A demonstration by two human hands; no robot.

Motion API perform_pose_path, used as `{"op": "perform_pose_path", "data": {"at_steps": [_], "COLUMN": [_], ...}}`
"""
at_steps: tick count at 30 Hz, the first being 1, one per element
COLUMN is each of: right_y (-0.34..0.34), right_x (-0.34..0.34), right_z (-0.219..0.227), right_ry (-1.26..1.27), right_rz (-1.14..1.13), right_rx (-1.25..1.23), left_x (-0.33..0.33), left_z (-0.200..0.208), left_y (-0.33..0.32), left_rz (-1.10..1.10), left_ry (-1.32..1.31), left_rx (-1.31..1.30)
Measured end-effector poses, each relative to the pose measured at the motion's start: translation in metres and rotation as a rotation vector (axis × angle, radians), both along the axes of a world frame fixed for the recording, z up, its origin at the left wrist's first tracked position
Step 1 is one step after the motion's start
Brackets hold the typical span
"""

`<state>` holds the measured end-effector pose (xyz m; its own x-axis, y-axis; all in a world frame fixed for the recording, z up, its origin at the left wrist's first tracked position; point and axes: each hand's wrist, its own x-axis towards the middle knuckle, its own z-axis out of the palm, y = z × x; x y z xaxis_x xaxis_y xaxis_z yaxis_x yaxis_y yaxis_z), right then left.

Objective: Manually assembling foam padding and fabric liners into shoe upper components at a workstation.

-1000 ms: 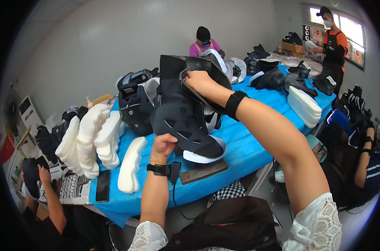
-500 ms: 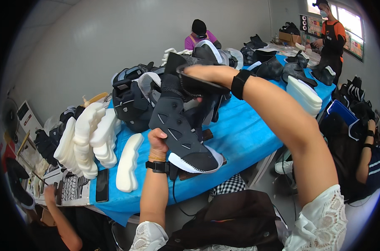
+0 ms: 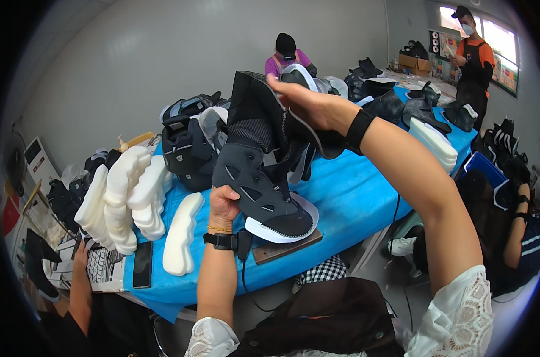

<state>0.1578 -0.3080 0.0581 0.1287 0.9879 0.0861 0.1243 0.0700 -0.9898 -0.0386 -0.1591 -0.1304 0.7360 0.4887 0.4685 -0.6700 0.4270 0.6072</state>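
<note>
A black boot upper (image 3: 246,163) stands raised above the table's near edge, its white-rimmed toe toward me and its shaft leaning up and away. My left hand (image 3: 224,204) is closed on its lower left side, thumb on the outer face. My right hand (image 3: 317,107) is at the top of the shaft, against the edge of its spread flap. One digit stretches to the rim; the other fingers are partly hidden in shadow. A brown wooden board (image 3: 289,246) lies beneath the toe.
Several white wavy foam pieces (image 3: 183,232) and a phone (image 3: 142,265) lie left on the blue table cover (image 3: 347,184). Dark boot uppers (image 3: 186,152) are heaped behind. White foam (image 3: 433,143) is stacked at right. Other people stand or sit around the table.
My right hand has come out from the shaft's opening to the flap's edge, spreading it to the right. The boot upper has tilted slightly, showing more of the board. A co-worker's arm at left has moved.
</note>
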Motion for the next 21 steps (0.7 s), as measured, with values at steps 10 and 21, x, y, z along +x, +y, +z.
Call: {"op": "perform_pose_path", "data": {"at_steps": [10, 21], "right_y": [0.022, 0.059], "right_x": [-0.032, -0.031], "right_z": [-0.018, -0.025], "right_ry": [-0.003, -0.564], "right_rz": [0.058, -0.418], "right_rx": [0.006, 0.163], "left_x": [-0.002, 0.006], "left_z": [-0.008, 0.012], "left_y": [-0.001, -0.024], "left_rz": [-0.217, -0.220], "left_ry": [-0.306, -0.304], "left_rx": [-0.100, -0.126]}}
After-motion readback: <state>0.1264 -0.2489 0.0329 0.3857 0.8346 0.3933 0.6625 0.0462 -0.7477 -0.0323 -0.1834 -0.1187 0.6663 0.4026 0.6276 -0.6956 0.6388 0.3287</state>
